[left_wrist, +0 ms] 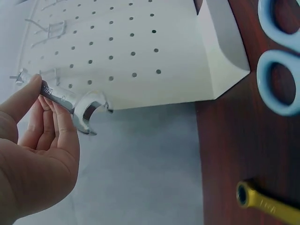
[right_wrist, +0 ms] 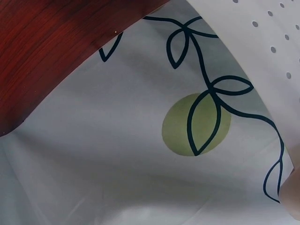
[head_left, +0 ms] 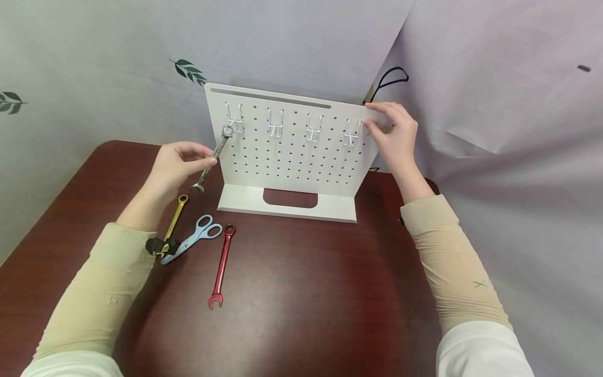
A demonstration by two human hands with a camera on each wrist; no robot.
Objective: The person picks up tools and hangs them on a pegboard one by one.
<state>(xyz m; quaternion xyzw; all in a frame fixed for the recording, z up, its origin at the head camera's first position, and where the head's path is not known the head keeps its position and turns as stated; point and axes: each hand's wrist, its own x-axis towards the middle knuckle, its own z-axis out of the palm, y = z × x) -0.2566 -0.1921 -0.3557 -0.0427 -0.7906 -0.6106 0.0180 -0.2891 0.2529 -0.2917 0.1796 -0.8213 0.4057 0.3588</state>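
Note:
My left hand (head_left: 176, 165) pinches a silver combination wrench (head_left: 213, 159) by its shaft, thumb against the fingers. The wrench's ring end is up by the leftmost wire hook (head_left: 234, 121) of a white pegboard (head_left: 292, 162); whether ring and hook touch, I cannot tell. In the left wrist view the open jaw of the wrench (left_wrist: 61, 97) points away from the board's hooks. At the board's upper right corner, my right hand (head_left: 394, 131) grips the edge, thumb on the front. Only a bit of that hand (right_wrist: 291, 197) shows in the right wrist view.
On the dark red table (head_left: 301, 293) lie a yellow wrench (head_left: 176, 217), light blue scissors (head_left: 195, 238) and a red wrench (head_left: 221, 267). Several more wire hooks (head_left: 313, 134) run along the board's top. A patterned cloth (right_wrist: 117, 140) hangs behind the table.

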